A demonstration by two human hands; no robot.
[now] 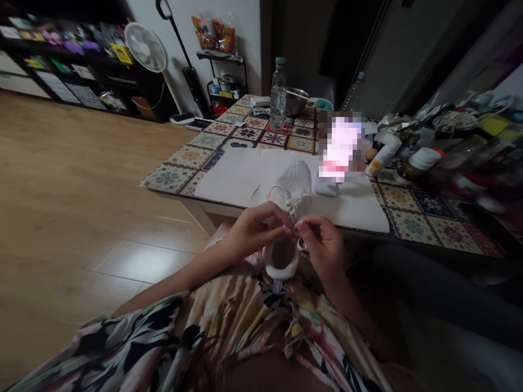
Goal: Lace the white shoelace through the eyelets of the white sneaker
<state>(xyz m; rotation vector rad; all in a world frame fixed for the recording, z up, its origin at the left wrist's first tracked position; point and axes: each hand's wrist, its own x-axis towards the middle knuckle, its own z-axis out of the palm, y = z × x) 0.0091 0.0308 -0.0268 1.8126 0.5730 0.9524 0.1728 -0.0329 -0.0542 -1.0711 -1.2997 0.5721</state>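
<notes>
A white shoe [281,261] rests on my lap with its heel toward me and its toe [296,177] up on the table edge. My left hand [253,226] is closed in a pinch on the white shoelace [293,209] near the tongue. My right hand [322,239] is closed too, pinching the lace from the other side. The fingertips of both hands nearly meet over the shoe opening. A flowered dress covers my lap below the shoe.
The tiled table [192,158] carries a white sheet [241,177], a water bottle [278,93], a metal bowl [296,100], a blurred screen on a stand [341,147] and cluttered bottles [417,163] at right. A fan [145,48] and shelves [69,60] stand beyond the wooden floor.
</notes>
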